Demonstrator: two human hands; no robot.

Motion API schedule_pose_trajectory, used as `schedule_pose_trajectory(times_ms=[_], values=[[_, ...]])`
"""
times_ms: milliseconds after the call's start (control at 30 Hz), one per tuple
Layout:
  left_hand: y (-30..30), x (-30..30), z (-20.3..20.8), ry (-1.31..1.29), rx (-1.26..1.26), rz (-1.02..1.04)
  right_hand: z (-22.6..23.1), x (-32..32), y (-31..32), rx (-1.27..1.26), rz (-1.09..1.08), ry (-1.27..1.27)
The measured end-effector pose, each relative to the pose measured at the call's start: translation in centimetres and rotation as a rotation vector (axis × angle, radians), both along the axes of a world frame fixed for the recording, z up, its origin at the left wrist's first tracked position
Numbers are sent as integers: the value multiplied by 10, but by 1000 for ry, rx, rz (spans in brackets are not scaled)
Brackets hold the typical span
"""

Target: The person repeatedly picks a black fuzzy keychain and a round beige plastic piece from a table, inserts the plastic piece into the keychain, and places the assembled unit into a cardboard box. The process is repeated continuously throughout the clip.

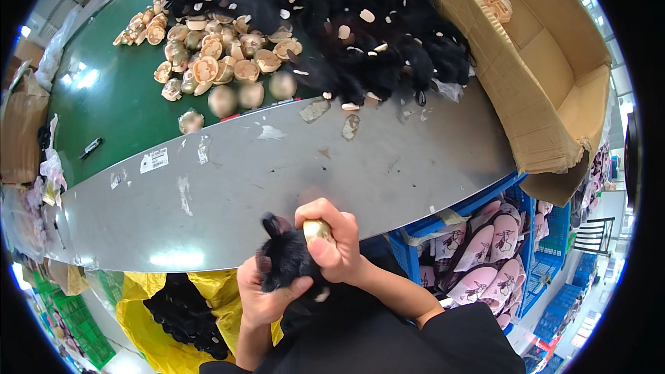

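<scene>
A black furry toy [287, 263] is clasped by the left grip [258, 299], its thumb pressed across the lower part. A gold rounded shell [316, 230] is held in the right grip [337, 239], closed around it, just beside the toy. Beyond both grips, piled shells [206, 69] are borne by the worktop [291, 173].

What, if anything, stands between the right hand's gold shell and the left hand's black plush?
Nothing visible: the right hand holds the gold shell close beside the black plush in the left hand; contact is unclear.
</scene>
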State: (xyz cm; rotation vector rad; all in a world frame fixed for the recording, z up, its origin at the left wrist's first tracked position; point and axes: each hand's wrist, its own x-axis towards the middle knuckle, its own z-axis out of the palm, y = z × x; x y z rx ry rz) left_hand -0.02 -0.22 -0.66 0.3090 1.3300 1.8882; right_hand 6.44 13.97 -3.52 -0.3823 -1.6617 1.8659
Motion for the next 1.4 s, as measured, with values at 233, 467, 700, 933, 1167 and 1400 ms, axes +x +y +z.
schedule_pose_trajectory(times_ms=[233, 467, 700, 933, 1167, 1400], values=[[14, -11, 4, 277, -237, 272, -5, 3, 13, 384, 78, 128], [18, -6, 10, 45, -61, 197, -3, 5, 17, 385, -49, 42], [19, -4, 10, -63, -4, 171, 2, 2, 17, 569, -176, 83], [19, 0, 5, -94, 68, 191, 15, -3, 16, 652, -256, 145], [20, 6, 2, 90, 45, 159, 14, 2, 21, 882, -371, 133], [22, 13, 23, 139, 57, 306, 17, -4, 12, 952, -367, 89]])
